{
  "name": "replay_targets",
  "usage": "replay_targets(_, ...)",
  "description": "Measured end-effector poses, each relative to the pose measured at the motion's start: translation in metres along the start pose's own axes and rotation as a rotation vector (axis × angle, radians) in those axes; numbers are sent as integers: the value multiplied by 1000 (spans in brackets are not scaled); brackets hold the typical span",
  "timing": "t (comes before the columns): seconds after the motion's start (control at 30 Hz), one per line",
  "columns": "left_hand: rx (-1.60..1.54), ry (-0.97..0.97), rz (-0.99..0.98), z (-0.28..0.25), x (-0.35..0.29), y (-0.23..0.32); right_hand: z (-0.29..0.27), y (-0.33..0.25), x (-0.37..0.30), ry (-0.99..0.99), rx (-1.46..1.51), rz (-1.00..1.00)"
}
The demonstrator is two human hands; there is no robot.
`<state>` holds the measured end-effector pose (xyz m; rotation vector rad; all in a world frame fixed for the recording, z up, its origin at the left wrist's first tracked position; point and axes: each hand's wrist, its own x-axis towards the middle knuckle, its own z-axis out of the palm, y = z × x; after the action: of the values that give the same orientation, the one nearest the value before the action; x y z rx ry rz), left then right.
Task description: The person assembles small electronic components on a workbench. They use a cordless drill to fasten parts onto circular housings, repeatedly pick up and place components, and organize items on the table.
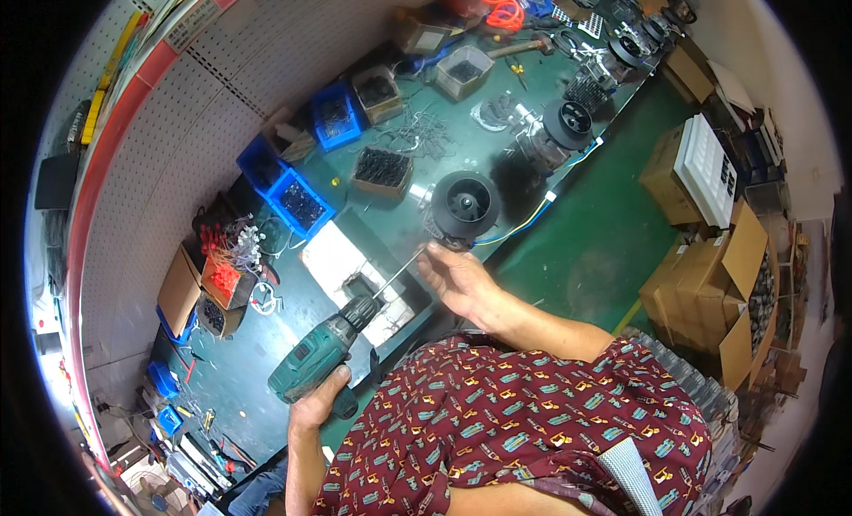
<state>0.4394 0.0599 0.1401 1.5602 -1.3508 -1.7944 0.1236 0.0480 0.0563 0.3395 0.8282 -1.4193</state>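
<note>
My left hand point(321, 401) is wrapped round the handle of a green and black cordless drill point(311, 361). From its chuck a long thin driver bit point(399, 275) reaches up and right to the side of a motor with a round black fan housing point(463, 207). Beside that housing, at the bit's tip, the fingers of my right hand point(460, 283) are pinched together. Whatever they hold is too small to tell. Under the bit lies a white block or pad point(342, 259) on the bench.
On the green bench point(240, 365) stand blue bins point(300, 204) and a cardboard box of dark small parts point(382, 170). More motors point(566, 126) line the right edge, with a blue and yellow cable point(532, 216). Cartons point(701, 294) stand on the floor at right.
</note>
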Motion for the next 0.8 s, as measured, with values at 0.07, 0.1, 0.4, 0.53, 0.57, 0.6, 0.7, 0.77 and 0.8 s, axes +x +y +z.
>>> replay_targets(0.07,7,-1,15,3,0,5,1,-3,0,-8,12,5)
replay_targets(0.1,6,-1,18,4,0,6,0,-5,0,-7,13,15)
replay_targets(0.4,418,-22,159,-10,5,25,-10,-14,6,-3,-196,103)
replay_targets(0.53,480,-7,303,-6,16,7,-10,2,25,-70,-43,171)
replay_targets(0.57,404,23,250,3,19,7,-10,6,29,-87,-12,173)
replay_targets(0.6,330,54,199,10,23,9,-10,9,33,-107,19,173)
replay_targets(0.7,344,27,220,19,33,15,-11,10,41,-124,9,145)
replay_targets(0.77,337,12,263,20,36,12,-12,8,42,-119,1,138)
replay_targets(0.8,342,10,289,20,38,10,-11,7,41,-110,3,140)
